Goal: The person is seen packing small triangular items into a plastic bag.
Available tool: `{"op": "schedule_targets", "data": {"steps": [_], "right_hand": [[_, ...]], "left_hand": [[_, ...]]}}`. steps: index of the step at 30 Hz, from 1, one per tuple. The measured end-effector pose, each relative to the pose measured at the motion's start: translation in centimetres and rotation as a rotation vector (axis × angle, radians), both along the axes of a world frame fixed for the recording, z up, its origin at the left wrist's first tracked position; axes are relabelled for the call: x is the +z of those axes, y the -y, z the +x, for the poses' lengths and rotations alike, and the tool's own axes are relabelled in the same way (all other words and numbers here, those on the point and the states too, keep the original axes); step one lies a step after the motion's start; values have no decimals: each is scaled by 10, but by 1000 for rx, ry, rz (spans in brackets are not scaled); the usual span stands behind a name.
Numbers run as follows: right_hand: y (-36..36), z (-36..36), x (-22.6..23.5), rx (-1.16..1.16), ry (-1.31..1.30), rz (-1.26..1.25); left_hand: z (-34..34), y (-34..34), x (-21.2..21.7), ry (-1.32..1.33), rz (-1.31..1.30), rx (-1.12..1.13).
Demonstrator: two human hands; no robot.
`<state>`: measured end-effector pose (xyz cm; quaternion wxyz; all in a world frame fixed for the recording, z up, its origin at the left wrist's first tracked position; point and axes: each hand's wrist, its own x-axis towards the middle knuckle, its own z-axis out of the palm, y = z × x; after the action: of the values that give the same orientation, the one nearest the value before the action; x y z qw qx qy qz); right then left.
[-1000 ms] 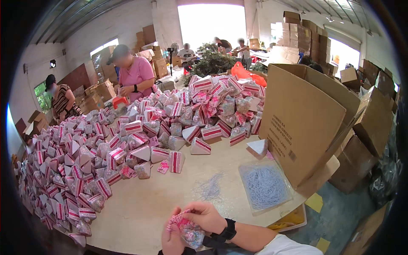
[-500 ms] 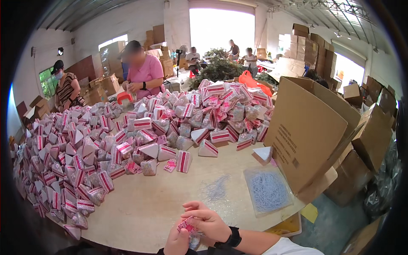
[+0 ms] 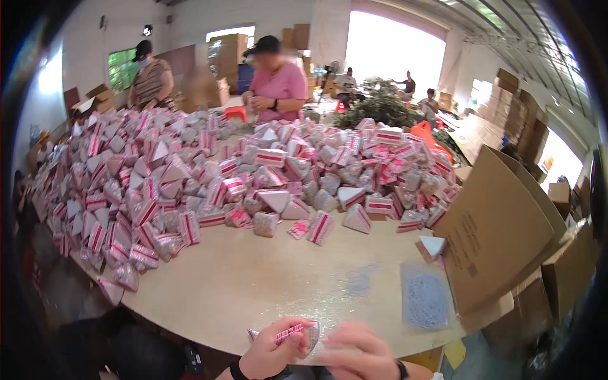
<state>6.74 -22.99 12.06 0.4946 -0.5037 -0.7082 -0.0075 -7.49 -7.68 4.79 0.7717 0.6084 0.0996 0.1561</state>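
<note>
At the near edge of the table, my left hand point(image 3: 273, 352) is closed around a small wedge-shaped packet point(image 3: 311, 335) with pink-and-white striped edging and a clear, glittery side. Just right of it is my right hand point(image 3: 360, 352), separated from the packet by a small gap. Motion blurs its fingers, so what they hold, if anything, does not show. Beyond my hands lies a loose patch of thin pale-blue strands point(image 3: 361, 278). A shallow clear tray point(image 3: 406, 316) full of similar strands sits to the right.
A big heap of similar wedge packets point(image 3: 266, 158) covers the table's far and left sides. An open cardboard box point(image 3: 494, 234) stands at right beside a white triangular piece point(image 3: 433, 245). Across the heap, a person in a pink shirt point(image 3: 288, 85) and one in a striped top point(image 3: 151, 82) stand.
My right hand has come off the packet and moved right. My left hand keeps hold of it, now turned so more of its clear side shows. The view has swung left.
</note>
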Motion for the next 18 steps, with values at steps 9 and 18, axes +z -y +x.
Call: {"op": "schedule_targets", "data": {"steps": [9,18], "right_hand": [[9,-9,36,1149,-601,206],[-187,81,-43,-265,416,-570]], "left_hand": [[-32,-1,1,266,29,358],[-76,-5,-1,209,114,479]]}}
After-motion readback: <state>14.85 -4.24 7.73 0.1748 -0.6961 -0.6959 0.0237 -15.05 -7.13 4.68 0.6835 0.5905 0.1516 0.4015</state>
